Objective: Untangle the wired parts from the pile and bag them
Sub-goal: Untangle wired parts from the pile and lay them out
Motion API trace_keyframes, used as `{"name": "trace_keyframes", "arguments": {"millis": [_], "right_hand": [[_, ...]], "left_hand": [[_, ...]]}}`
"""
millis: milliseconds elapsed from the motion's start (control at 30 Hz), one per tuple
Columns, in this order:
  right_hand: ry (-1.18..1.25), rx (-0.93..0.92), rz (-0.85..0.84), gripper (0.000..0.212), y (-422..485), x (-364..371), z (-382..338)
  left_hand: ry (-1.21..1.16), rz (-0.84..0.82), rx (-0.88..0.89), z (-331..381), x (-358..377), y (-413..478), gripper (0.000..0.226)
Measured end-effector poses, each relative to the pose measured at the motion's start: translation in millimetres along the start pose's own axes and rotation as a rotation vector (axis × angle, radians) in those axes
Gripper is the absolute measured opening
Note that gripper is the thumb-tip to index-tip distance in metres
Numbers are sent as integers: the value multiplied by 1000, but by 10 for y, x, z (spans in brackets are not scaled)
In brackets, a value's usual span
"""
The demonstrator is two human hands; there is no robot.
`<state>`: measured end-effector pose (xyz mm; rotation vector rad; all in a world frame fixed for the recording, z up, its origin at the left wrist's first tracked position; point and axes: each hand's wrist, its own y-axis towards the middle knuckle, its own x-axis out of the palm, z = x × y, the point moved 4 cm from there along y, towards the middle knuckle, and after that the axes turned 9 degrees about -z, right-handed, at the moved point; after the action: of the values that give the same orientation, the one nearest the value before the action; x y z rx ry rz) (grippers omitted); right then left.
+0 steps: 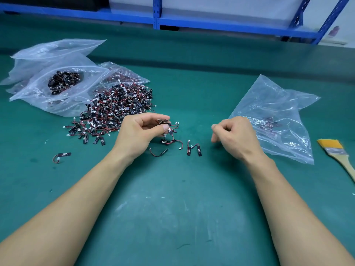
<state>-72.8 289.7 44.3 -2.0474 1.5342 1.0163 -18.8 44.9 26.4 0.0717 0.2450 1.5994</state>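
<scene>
Green bench mat, blue racking behind: left hand pinches small clump of wired parts beside pile; right hand curled, blurred (contents unclear) near bag. Parts likely featherweight, wires limp, snag-prone; grip stiff black body, not wire.

On the green tabletop the left hand pinches a small tangle of wired parts, just beside the big pile. Some loose parts lie below the tangle. The right hand has curled, blurred fingers and is near a clear bag with few parts inside. A brush lies at the right edge.
</scene>
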Motion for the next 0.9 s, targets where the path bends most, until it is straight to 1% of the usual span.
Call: {"name": "trace_keyframes", "arguments": {"millis": [100,233,367,767,900], "right_hand": [[84,-27,66,35,-9,-12,-17],[108,-59,69,35,-12,45,-32],[136,-49,85,37,3,62,-13],[172,-6,132,37,34,53,28],[173,-4,145,32,35,50,36]], "left_hand": [[-39,9,-6,4,-4,0,23],[-84,37,-13,5,-57,11,23],[-142,70,-15,9,-117,27,25],[-188,104,-21,18,-181,49,24],[-192,107,-18,21,-187,54,23]]}}
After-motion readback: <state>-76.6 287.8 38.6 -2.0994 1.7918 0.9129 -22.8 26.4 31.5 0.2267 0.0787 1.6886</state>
